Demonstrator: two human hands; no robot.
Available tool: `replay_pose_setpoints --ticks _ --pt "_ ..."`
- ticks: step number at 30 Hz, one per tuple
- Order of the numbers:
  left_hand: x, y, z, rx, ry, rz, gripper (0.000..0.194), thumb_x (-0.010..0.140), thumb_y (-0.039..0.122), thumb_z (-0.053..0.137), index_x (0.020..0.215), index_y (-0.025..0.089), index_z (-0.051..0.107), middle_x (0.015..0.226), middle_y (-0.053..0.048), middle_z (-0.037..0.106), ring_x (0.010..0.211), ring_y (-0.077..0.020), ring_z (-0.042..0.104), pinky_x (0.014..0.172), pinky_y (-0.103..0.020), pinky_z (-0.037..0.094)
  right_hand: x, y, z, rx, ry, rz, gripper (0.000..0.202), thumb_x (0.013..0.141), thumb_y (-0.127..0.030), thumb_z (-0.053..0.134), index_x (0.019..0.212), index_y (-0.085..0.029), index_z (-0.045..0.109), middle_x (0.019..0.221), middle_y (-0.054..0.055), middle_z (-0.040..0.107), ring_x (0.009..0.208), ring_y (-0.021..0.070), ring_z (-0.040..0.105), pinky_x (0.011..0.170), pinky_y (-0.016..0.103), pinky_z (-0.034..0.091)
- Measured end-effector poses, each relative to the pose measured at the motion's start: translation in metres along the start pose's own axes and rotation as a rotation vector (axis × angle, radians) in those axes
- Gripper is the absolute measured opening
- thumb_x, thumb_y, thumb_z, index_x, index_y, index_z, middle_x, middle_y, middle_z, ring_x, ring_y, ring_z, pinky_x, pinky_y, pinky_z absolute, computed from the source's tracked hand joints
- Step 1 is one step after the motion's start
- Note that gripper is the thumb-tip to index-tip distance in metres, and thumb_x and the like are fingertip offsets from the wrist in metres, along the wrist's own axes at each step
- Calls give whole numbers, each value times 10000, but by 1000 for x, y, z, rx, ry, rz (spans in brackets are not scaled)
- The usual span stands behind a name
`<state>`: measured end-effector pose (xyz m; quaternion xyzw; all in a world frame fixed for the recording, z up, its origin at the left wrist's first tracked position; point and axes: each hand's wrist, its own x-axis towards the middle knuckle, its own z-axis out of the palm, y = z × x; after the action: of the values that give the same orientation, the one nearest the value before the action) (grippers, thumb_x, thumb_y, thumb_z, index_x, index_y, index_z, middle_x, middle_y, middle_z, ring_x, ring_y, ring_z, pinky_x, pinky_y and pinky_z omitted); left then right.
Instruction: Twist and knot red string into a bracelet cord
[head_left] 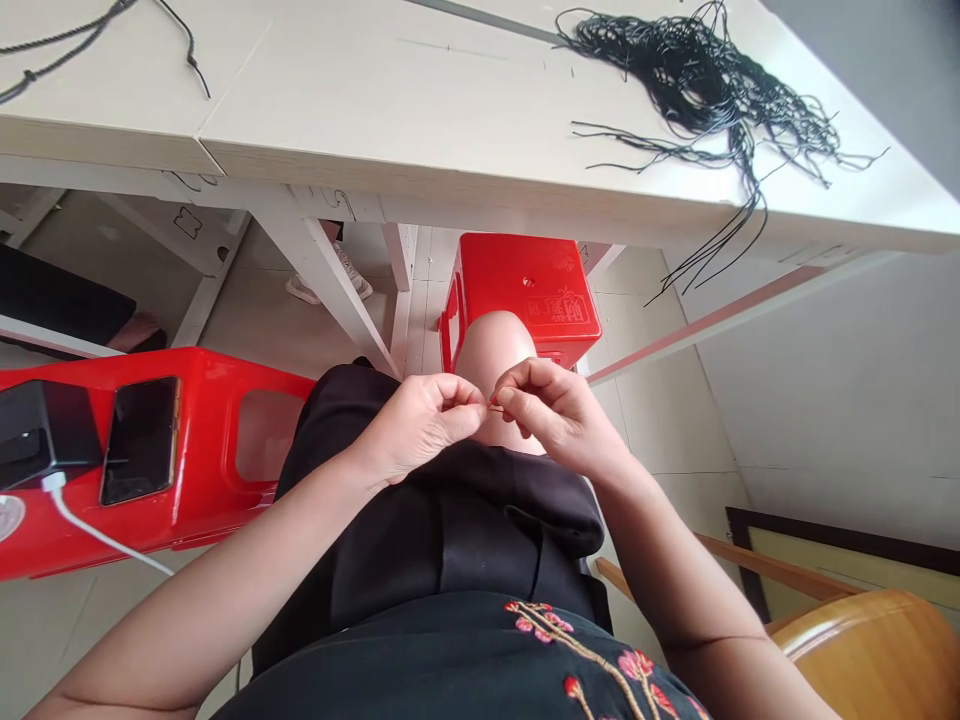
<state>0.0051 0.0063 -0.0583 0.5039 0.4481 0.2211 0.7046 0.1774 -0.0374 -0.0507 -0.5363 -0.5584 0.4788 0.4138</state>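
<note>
Thin strand, in the head view, spans the small gap between the two hands, above the bare knee. The left hand and the right hand are each closed in a fingertip pinch, seemingly on its ends; the other fingers curl in. It looks almost weightless and probably slips easily; whether stiff or limp, I cannot tell. A thumb-and-forefinger grip near each end should suit. Black cords lie on the far right of the table.

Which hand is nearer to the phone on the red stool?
Left. The left hand is to the right of the phone, apart from it; the right hand is farther over on that same side.
</note>
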Motion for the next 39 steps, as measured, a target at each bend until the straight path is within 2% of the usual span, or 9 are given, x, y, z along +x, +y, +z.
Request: replay_pose_setpoints --ticks 3,6,8,12,15,19,23,32,39 --pt "-2 -1 7 -13 -87 -41 128 649 205 720 646 128 618 605 31 540 586 -66 433 562 -205 326 4 3 2 -56 -45 -70 110 877 -226 539 773 -189 542 674 -23 575 616 93 519 553 225 440" --pt "-4 0 10 -149 -67 -68 160 643 237 726 629 137 602 550 50 488 527 -48 373 495 -186 277 7 11 2 -75 -19 -120 98 896 -266 553 829 -194 549 660 -29 560 588 93 509 540 231 439" --pt "-5 3 11 -291 -9 -108 182 634 264 738 645 150 597 519 67 447 481 -39 326 440 -175 217 5 15 2 -143 71 -197 94 893 -278 587 944 -202 569 693 -22 577 606 109 531 552 251 459" --pt "-5 7 12 -487 72 -141 221 606 250 786 642 155 590 520 79 421 455 -27 321 401 -154 192 -4 14 7 -430 352 -531 246 856 -168 625 1088 -243 591 1039 75 638 970 212 606 824 401 523" --pt "-5 5 13 -524 106 -142 233 606 278 813 664 158 622 515 71 463 460 -36 392 417 -154 258 -11 9 17 -421 380 -650 286 850 -132 625 1108 -249 582 1045 79 649 1007 217 615 870 411 532" --pt "-6 3 13 -526 115 -140 243 582 290 836 697 155 669 547 47 559 476 -45 464 439 -161 300 -11 10 28 -306 303 -561 251 860 -149 644 1088 -231 583 1009 68 674 964 183 647 819 338 560" --pt "-6 3 12 -555 143 -134 219 584 271 830 693 165 672 577 41 604 473 -43 479 435 -157 300 -7 14 37 -127 317 -393 152 853 -200 669 991 -233 617 905 29 688 772 137 666 620 254 561" --pt "-8 2 13 -627 198 -55 221 615 288 814 715 152 670 525 71 475 453 -21 359 394 -129 239 -4 7 58 65 478 -300 65 806 -208 691 859 -245 689 829 14 762 654 148 706 566 261 596" --pt "-10 8 13 -648 215 -3 233 623 236 791 614 162 571 488 90 372 447 -27 314 372 -134 229 -6 4 54 185 412 -237 39 811 -215 678 781 -236 691 734 -3 743 624 134 682 548 242 564"
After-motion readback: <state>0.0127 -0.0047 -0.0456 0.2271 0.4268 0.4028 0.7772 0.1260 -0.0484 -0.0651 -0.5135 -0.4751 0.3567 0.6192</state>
